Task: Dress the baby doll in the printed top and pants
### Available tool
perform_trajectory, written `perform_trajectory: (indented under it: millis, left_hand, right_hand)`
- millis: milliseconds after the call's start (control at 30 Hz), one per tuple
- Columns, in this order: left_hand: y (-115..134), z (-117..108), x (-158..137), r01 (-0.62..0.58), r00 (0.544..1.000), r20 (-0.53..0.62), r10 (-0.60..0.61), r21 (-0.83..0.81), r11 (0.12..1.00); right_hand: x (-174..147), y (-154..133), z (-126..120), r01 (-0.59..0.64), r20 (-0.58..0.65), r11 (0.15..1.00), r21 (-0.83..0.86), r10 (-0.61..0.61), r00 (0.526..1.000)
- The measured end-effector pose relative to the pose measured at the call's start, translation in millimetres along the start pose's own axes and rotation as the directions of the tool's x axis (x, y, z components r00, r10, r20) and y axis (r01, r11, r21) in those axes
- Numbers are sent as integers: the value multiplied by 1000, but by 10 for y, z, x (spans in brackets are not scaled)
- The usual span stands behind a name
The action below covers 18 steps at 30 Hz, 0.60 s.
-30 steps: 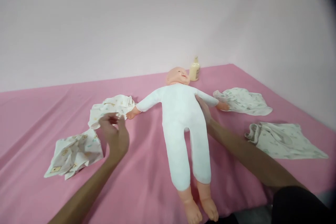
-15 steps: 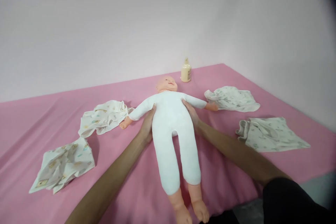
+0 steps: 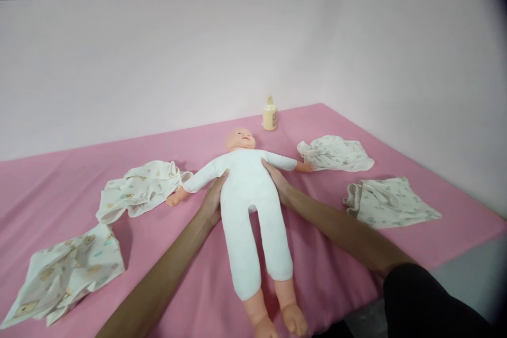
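A baby doll (image 3: 250, 185) with a white cloth body lies face up on the pink sheet, its head toward the wall and its feet near me. My left hand (image 3: 214, 198) grips the doll's side under one arm, the thumb on the chest edge. On the opposite side my right hand (image 3: 277, 179) holds it the same way, thumb up near the armpit. The fingers of both hands are partly hidden beneath the body. One doll hand touches a patterned baby garment (image 3: 138, 190) at left; the other reaches a second printed garment (image 3: 336, 154) at right.
A cream pump bottle (image 3: 270, 116) stands behind the doll's head, near the wall. Another crumpled printed garment (image 3: 71, 272) lies at front left, and a folded one (image 3: 392, 203) at right. The pink sheet (image 3: 325, 280) ends at the front edge.
The camera view has shifted a little, so everything sits further left in the picture. Both hands keep their hold on the doll, which stays lying in place.
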<state>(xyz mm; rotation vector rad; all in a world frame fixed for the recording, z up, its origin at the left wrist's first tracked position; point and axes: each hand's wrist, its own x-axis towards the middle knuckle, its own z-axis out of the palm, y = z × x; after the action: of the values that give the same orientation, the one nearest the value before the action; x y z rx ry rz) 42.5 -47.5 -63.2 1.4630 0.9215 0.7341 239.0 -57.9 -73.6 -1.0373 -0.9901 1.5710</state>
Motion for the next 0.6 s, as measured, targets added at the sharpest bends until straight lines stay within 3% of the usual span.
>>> perform_trajectory:
  millis: [167,333,500,600]
  left_hand:
    - [-62,-55,-8,29,1000,5,-29,-78,996]
    - [-68,-87,-17,36,988,-141,-55,-136,990]
    - [55,-40,-43,145,988,64,-143,-34,989]
    - [121,-16,-73,171,985,-11,-171,-15,985]
  right_hand:
    - [2,-48,87,-18,-47,1000,-23,17,999]
    - [52,4,117,19,-80,999,-36,-22,997]
    - [46,28,101,69,-124,993,-92,-80,989]
    - [56,16,111,53,-223,995,-90,-72,972]
